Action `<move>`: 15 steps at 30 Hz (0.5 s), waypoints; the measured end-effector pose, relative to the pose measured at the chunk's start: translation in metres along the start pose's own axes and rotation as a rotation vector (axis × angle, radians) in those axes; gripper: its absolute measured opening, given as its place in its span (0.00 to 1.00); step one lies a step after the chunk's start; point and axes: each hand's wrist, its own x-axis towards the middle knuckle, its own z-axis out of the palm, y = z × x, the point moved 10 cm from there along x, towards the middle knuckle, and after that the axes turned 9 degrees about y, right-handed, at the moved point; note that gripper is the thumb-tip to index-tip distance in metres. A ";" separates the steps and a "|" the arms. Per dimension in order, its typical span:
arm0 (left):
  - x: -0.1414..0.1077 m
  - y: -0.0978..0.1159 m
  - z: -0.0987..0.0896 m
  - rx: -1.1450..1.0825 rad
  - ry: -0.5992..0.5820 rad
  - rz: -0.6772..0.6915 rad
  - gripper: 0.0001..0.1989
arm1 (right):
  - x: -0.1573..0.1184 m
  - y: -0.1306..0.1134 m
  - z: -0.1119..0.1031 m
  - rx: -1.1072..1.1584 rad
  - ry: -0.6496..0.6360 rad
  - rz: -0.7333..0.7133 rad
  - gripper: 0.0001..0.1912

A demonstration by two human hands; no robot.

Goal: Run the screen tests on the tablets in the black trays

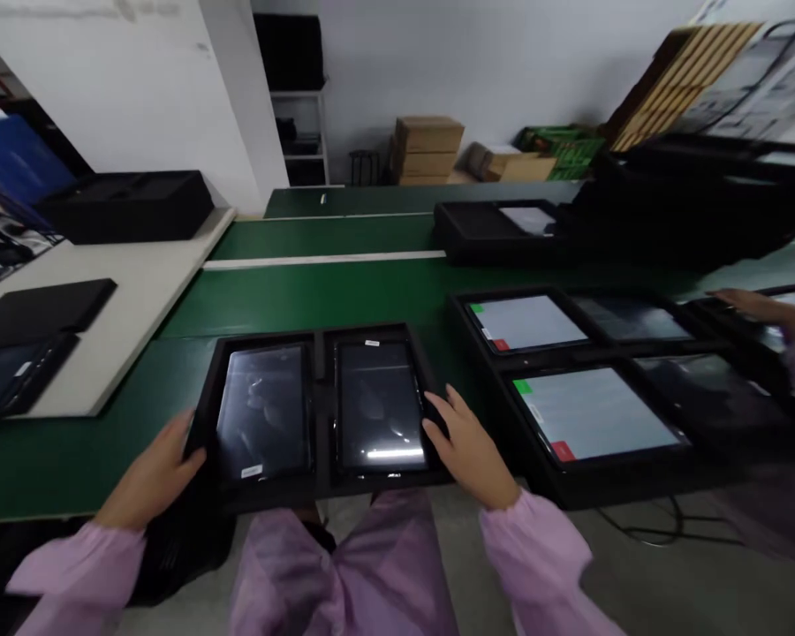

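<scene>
A black foam tray (320, 360) with two compartments lies at the front edge of the green table. One dark-screened tablet (263, 411) sits in its left compartment, with a small white label at the lower edge. Another dark tablet (379, 402) fills the right compartment, its label at the top. My left hand (151, 468) grips the tray's left side, fingertips partly hidden behind the rim. On the opposite side, my right hand (467, 446) clasps the right rim, fingers reaching over beside the right tablet.
To the right, a larger black tray (556, 358) holds several tablets, two with lit screens. A co-worker's hand (752, 305) touches a tray at far right. More black trays (689, 208) are stacked behind. A white board (139, 296) at left carries black foam pieces and a tablet.
</scene>
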 end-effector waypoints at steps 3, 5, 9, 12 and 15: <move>0.021 0.077 0.030 0.147 -0.077 0.260 0.31 | 0.029 -0.014 0.013 -0.213 -0.114 0.057 0.27; 0.033 0.115 0.068 0.184 -0.218 0.373 0.29 | 0.041 -0.023 0.018 -0.235 -0.093 0.069 0.27; 0.069 0.158 0.110 0.257 -0.115 0.491 0.25 | 0.053 -0.017 0.027 -0.089 -0.021 0.085 0.29; 0.088 0.159 0.123 0.261 -0.006 0.441 0.20 | 0.063 -0.005 0.034 -0.022 -0.040 0.078 0.31; 0.091 0.154 0.125 0.246 0.085 0.399 0.15 | 0.076 -0.003 0.040 -0.018 -0.078 0.062 0.31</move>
